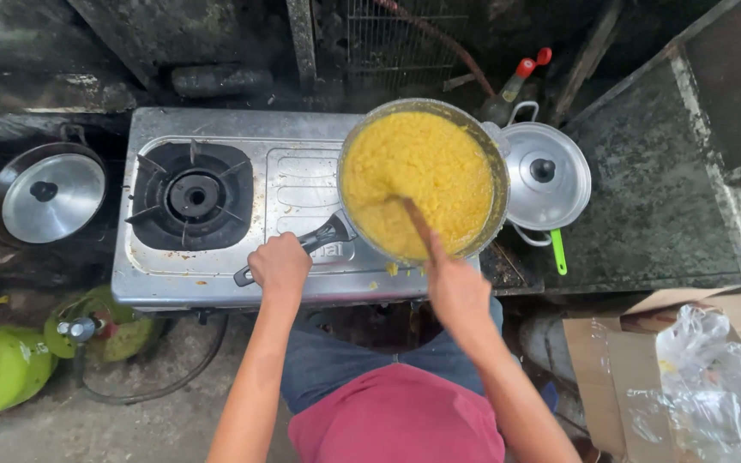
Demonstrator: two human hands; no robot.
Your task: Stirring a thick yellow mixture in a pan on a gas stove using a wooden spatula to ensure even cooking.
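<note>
While one round metal pan (423, 182), brimful of grainy yellow mash (439, 167), sits on the two-burner steel stove (302, 193), the left hand (280, 266) keeps a clenched grip on its black handle (323, 236) at seven o'clock, and the right hand (456, 290) grasps one wooden stick (418, 227). Two shiny lids with black knobs lie at three (547, 176) and nine o'clock (53, 197).
</note>
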